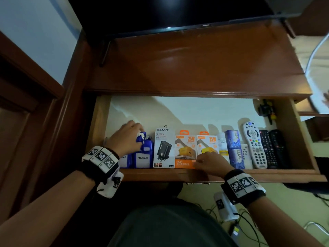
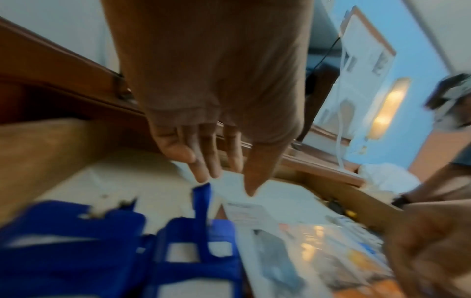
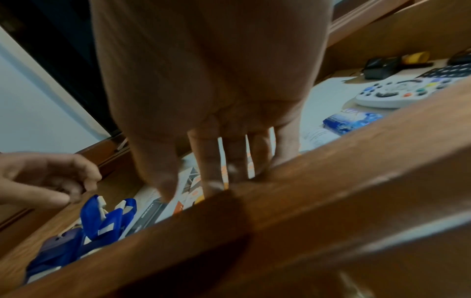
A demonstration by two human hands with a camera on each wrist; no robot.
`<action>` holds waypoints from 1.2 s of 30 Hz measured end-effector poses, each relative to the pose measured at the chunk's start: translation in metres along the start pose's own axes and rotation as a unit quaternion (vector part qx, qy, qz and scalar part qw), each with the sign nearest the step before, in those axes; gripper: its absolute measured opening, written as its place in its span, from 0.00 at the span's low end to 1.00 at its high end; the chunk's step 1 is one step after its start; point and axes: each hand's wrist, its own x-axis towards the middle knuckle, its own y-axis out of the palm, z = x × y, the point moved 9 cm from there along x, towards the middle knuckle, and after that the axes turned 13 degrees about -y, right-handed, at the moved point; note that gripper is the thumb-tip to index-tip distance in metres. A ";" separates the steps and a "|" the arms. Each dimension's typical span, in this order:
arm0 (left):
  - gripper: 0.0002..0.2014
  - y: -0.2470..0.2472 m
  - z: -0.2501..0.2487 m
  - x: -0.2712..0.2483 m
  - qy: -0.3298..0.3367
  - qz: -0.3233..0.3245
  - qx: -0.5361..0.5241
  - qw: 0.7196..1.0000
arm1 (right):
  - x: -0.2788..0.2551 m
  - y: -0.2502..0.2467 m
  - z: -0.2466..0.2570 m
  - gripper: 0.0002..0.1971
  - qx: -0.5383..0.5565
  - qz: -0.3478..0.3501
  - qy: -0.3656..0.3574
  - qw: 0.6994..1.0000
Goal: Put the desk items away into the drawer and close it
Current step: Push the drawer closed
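Left hand (image 2: 216, 113) hangs with fingers (image 2: 203, 161) loosely straight just above a blue strap (image 2: 202, 203), over blue pouches (image 2: 76, 242) in the drawer (image 2: 51, 137).

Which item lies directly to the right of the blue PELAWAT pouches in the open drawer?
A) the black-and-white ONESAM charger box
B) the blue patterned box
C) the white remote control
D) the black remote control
A: in the head view, the ONESAM charger box lies right beside the blue PELAWAT pouches, and the orange charger boxes come only after it.

Dark TV screen (image 1: 170, 11) above desk; cables (image 1: 249, 221) on floor
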 end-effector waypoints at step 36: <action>0.60 0.004 -0.147 0.067 0.165 -0.071 0.163 0.970 | 0.051 -0.122 -0.013 0.44 -0.123 -0.188 -0.104 0.969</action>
